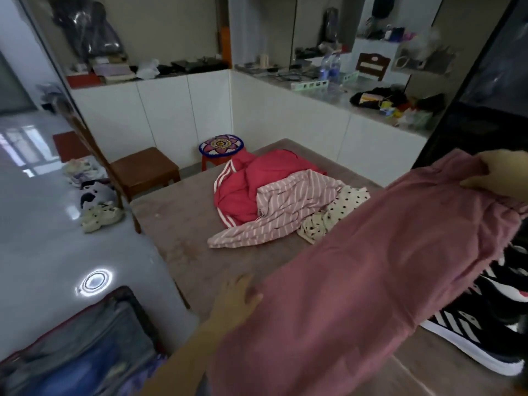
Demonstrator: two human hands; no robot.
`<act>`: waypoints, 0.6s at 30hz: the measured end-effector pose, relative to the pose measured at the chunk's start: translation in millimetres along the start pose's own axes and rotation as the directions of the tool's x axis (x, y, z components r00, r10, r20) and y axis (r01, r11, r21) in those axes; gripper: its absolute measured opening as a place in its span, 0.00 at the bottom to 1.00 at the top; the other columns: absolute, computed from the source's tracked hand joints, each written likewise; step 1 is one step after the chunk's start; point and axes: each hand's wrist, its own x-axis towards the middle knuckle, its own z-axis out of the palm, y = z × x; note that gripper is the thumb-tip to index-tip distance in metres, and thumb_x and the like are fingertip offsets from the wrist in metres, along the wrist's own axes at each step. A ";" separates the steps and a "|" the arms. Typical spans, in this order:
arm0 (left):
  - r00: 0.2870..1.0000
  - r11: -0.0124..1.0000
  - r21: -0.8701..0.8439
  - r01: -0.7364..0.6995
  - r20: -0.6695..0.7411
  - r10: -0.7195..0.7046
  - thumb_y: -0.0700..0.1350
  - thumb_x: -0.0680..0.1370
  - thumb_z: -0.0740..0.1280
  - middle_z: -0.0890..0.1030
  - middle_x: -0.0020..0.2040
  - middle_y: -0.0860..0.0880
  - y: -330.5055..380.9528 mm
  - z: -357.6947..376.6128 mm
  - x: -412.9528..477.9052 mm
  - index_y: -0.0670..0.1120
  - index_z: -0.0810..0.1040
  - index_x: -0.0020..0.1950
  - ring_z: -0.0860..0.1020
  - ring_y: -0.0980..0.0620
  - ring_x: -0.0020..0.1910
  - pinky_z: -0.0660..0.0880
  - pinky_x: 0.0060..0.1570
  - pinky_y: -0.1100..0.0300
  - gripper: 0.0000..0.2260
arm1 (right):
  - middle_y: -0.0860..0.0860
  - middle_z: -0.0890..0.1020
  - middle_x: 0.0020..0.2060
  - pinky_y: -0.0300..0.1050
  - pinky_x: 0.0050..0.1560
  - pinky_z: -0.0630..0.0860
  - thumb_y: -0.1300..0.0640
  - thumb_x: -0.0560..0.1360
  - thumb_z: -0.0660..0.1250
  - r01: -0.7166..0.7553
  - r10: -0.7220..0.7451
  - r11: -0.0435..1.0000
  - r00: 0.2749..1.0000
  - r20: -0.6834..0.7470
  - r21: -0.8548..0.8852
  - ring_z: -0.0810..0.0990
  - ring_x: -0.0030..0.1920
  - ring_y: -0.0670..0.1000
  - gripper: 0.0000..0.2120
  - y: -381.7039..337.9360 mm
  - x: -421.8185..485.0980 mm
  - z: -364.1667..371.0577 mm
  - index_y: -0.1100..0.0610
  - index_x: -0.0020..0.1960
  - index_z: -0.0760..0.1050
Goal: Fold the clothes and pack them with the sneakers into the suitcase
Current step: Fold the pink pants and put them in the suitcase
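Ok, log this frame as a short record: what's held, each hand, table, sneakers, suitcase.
held: mauve garment, lifted over the table
right hand: grips its top end
left hand: at its lower edge, grip unclear
pile on table: red garment, striped garment, dotted garment, all unfolded
sneakers: on the right, partly hidden by the mauve garment
suitcase: open, lower left

I'm at home: beyond my left hand (237,295) stand a wooden chair (143,167), a flower-topped stool (221,144), and white cabinets (163,110) under cluttered counters (325,94).
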 end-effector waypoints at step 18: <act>0.986 0.978 0.166 0.126 -0.127 -0.105 0.56 0.76 0.65 0.73 0.59 0.44 -53.3 24.2 -42.1 0.44 0.73 0.63 0.71 0.45 0.58 0.68 0.58 0.55 0.21 | 0.54 0.80 0.56 0.53 0.58 0.73 0.32 0.65 0.52 0.654 -0.726 0.660 0.683 0.088 0.369 0.81 0.53 0.56 0.34 -297.0 -326.0 162.5 0.51 0.61 0.74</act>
